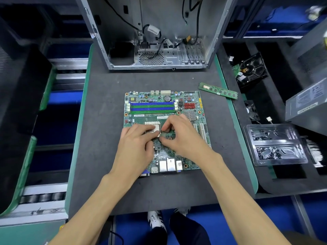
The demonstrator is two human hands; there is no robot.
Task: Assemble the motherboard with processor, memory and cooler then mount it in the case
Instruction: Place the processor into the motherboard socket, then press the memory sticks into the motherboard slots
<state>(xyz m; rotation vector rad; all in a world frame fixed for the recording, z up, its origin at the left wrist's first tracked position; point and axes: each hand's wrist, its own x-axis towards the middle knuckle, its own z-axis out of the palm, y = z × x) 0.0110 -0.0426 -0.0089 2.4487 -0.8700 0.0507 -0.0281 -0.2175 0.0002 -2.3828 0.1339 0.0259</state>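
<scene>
A green motherboard [152, 98] lies flat on the grey mat [99, 121], with blue and green memory slots near its far edge. My left hand [136, 144] rests on the board with its fingers laid flat over the silver processor [156, 129] in the socket. My right hand [178, 133] hovers just right of the socket, its thumb and fingers curled and pinching at the socket's right edge; what it pinches is hidden. A green memory stick [218, 90] lies on the mat to the far right. The open metal case [157, 55] stands behind the board.
A black fan cooler [251, 69] sits in the foam tray at the right, with a smaller fan [251, 109] below it. A clear plastic tray of screws [276, 144] and a grey power supply [307, 103] are further right. Conveyor rollers run along the left.
</scene>
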